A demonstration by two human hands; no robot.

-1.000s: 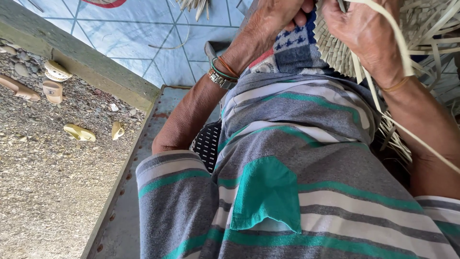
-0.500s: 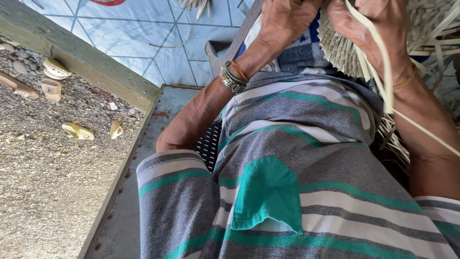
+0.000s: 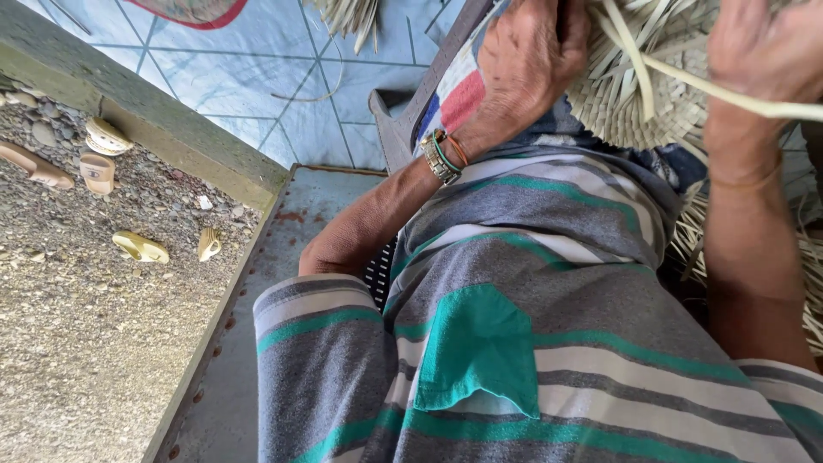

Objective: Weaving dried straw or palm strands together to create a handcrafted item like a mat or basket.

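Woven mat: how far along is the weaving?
Done: a patch of tight weave shows on the woven mat in the lap. In hand: the left hand presses the mat's edge, and the right hand pulls a long loose strip sideways. Left: many unwoven strips stick out at the right edge and top. The mat's full extent is out of view, so the share done is unclear.

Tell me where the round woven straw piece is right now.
In the head view it sits top right: the round woven straw piece rests on the lap between the left hand and the right hand, above the grey striped shirt.
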